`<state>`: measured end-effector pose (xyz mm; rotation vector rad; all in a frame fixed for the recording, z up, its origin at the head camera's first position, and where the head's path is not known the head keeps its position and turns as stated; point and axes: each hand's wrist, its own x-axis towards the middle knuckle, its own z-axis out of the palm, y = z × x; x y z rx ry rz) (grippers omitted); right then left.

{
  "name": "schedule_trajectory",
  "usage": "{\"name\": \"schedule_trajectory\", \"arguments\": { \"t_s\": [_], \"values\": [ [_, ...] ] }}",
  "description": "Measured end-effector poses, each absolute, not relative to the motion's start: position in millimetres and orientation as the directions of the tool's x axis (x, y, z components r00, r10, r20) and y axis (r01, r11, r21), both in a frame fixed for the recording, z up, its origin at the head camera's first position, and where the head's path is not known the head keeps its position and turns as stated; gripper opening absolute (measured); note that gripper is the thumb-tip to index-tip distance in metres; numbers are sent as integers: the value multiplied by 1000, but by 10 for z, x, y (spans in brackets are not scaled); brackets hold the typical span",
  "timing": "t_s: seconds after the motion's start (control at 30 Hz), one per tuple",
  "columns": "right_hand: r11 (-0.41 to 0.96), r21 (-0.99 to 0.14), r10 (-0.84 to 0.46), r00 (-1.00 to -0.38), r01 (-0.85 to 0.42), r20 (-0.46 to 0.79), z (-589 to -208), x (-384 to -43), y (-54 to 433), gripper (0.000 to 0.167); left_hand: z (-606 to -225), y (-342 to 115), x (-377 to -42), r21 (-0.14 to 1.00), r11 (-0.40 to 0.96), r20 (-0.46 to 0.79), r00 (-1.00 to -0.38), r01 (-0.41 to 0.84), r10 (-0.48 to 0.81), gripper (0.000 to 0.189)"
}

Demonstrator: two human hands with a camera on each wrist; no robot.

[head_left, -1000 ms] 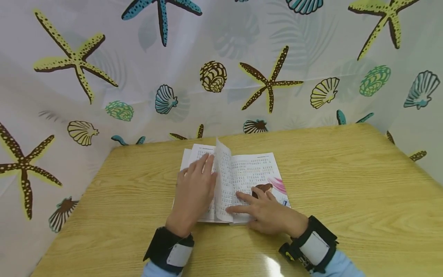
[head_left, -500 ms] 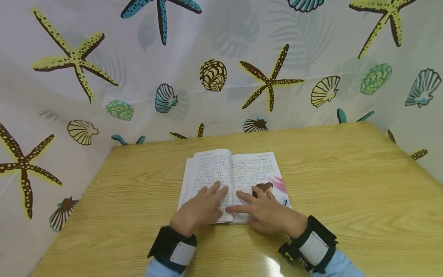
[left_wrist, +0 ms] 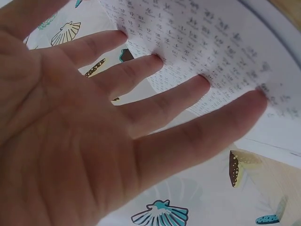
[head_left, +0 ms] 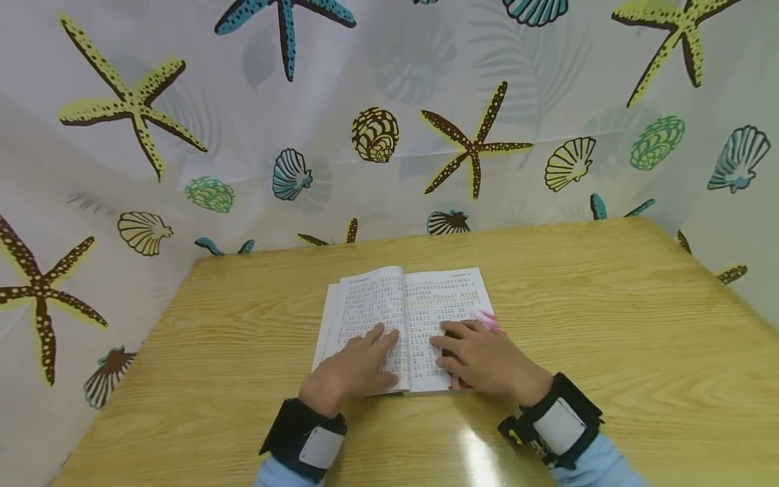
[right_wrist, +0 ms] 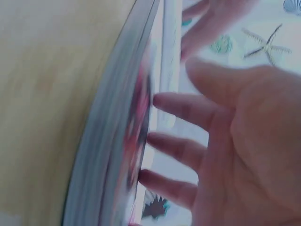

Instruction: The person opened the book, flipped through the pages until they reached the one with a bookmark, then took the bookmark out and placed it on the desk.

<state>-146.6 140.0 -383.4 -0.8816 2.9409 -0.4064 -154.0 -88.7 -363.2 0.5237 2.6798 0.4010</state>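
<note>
We see a white cloth (head_left: pixel 243 122) printed with starfish and shells rising behind a yellowish wood-grain worktop (head_left: pixel 608 325). Near the worktop's far edge, well in from both far corners, lies an open book (head_left: pixel 416 331); its white pages carry rows of small dark print, too fine for us to read, and they curve down into the spine. We find the left hand (head_left: pixel 349 372) unclenched, fingers spread with their tips on the left page (head_left: pixel 371 304), and the right hand (head_left: pixel 487 355) likewise ungrasping, fingertips on the right page (head_left: pixel 435 308). Black wrist straps (head_left: pixel 562 423) bear pale patches. Smallest, we notice pink streaks (head_left: pixel 487 319) beside the right hand.
</note>
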Motion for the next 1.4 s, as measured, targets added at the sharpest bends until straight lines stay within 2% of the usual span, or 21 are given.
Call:
{"name": "schedule_trajectory", "arguments": {
  "t_s": [0.13,0.27,0.53,0.8,0.9,1.03,1.13,1.3,1.4],
  "values": [
    [898,-202,-402,-916,-392,-9,-3840,-1522,1569,40,-3638,-888,-1526,363,884,-305,-859,296,412,72],
    [932,-203,-312,-949,-299,-38,-3859,-1566,1678,45,-3646,-888,-1524,362,884,-299,-862,295,410,73],
    [930,-193,-322,-947,-312,-21,-3877,-1604,1699,46,-3655,-888,-1533,353,885,-288,-865,302,410,73],
    [924,-245,-310,-951,-294,-26,-3892,-1610,1721,44,-3659,-883,-1531,342,888,-287,-866,306,409,73],
    [920,-290,-287,-957,-265,-34,-3904,-1615,1749,53,-3656,-881,-1527,345,890,-293,-866,299,405,73],
    [914,-348,-240,-969,-207,-53,-3904,-1633,1791,76,-3655,-879,-1526,342,890,-292,-866,302,407,73],
    [916,-357,-221,-972,-182,-74,-3898,-1639,1807,82,-3656,-878,-1527,334,889,-288,-865,313,412,73],
    [931,-311,-218,-974,-189,-62,-3889,-1625,1777,78,-3652,-879,-1528,328,889,-284,-865,318,414,73],
    [937,-245,-233,-969,-247,85,-3888,-1614,1741,65,-3646,-879,-1525,329,890,-286,-866,315,411,72]
  ]
}}
